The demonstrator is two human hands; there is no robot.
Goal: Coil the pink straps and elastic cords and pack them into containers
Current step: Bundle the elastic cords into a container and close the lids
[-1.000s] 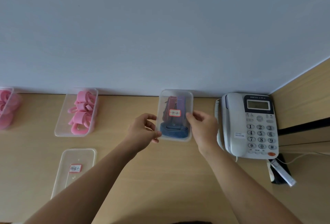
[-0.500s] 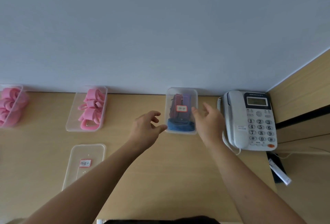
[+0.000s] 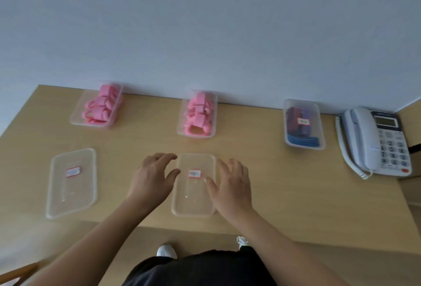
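Note:
Two open clear containers of coiled pink straps stand by the wall: one at the left (image 3: 97, 106), one in the middle (image 3: 197, 114). A closed, lidded container (image 3: 303, 124) with dark blue and purple cords stands farther right. Two clear lids with red-edged labels lie nearer me, a left lid (image 3: 72, 182) and a middle lid (image 3: 193, 185). My left hand (image 3: 153, 178) and my right hand (image 3: 231, 183) hover at either side of the middle lid, fingers spread and relaxed, holding nothing.
A white desk telephone (image 3: 376, 142) sits at the far right by a wooden side panel (image 3: 410, 117). The wooden table's front edge (image 3: 205, 226) runs just below the lids. My dark clothing and white shoes show below it.
Both hands let go of the closed cord container by the phone and moved left and nearer, to the middle lid. The view swung left and down, showing both pink containers.

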